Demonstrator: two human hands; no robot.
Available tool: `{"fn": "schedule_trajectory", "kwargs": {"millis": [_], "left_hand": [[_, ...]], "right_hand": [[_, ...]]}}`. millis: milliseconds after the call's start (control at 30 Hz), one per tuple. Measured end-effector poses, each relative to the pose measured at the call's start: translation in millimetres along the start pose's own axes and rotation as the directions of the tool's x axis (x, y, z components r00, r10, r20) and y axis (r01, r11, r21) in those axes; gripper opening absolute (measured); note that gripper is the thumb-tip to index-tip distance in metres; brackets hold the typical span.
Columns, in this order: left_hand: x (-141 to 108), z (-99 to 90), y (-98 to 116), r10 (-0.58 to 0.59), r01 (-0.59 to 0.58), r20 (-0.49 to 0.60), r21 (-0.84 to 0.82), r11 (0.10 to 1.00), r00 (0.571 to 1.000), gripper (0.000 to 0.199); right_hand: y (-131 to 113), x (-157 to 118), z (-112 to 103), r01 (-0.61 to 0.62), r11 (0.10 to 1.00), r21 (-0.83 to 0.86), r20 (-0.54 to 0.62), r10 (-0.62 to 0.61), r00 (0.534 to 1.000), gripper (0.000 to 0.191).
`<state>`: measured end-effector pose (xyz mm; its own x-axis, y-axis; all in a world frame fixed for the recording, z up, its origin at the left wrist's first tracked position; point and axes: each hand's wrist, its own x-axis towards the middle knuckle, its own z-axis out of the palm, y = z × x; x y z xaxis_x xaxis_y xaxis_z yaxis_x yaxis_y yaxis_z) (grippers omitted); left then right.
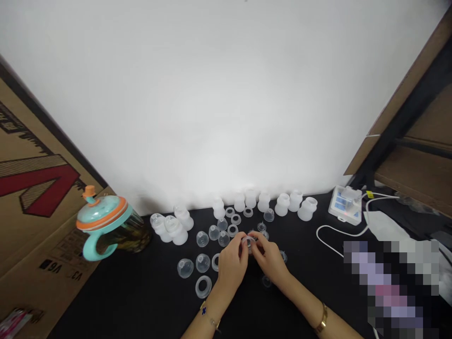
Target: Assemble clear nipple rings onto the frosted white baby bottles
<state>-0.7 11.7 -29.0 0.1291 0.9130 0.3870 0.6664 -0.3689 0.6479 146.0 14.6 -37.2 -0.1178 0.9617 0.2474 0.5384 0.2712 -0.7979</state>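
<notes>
My left hand (233, 261) and my right hand (269, 259) meet at the middle of the black table, their fingers closed round a small clear ring-shaped part (249, 240). Left of my hands lie several clear domed caps (202, 262) and whitish rings (204, 286). More rings (236, 219) sit just behind them. Small clear nipple-like pieces (262, 227) lie behind and beside my right hand, some partly hidden by it. Along the wall stand several white open-necked bottles (282, 205). Three capped white bottles (176, 230) are grouped farther left.
A large jug (132, 233) with a teal and orange lid stands at the left, beside a printed cardboard box (31, 188). At the right are a white power strip (344, 207), a cable (326, 241) and a blurred-out item (388, 287).
</notes>
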Motion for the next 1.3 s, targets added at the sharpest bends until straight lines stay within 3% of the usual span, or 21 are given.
{"fn": "schedule_trajectory", "kwargs": {"millis": [133,300,567,700,1000,1300], "left_hand": [[-1,0.3,-3,0.080,-0.081,-0.034,-0.002,0.997,0.996,0.029],[1,-0.9,-7,0.116,-0.116,0.035,0.024,0.993,0.993,0.031],[-1,6.3,-2,-0.078,0.088,0.074,-0.138,0.987,0.994,0.024],[-3,4.3,3,-0.065,0.084,0.093,-0.212,0.974,0.994,0.024],[0,-2.1,6,0.043,-0.032,0.087,-0.128,0.991,0.995,0.026],[-3,4.0,4,-0.055,0.070,0.066,-0.258,0.964,0.996,0.018]], "right_hand": [[-3,-1,-2,0.015,0.999,-0.029,-0.004,-0.016,1.000,0.021],[-4,1,-3,0.015,1.000,0.015,0.003,-0.015,1.000,0.019],[-3,0,-3,-0.010,1.000,0.015,-0.046,0.011,0.999,0.017],[-5,0,-5,-0.013,0.997,0.075,-0.043,0.016,0.999,0.017],[-4,0,-7,-0.041,0.985,0.170,0.062,0.031,0.998,0.011],[-8,-2,-8,-0.028,0.982,0.185,0.071,0.015,0.997,0.015]]}}
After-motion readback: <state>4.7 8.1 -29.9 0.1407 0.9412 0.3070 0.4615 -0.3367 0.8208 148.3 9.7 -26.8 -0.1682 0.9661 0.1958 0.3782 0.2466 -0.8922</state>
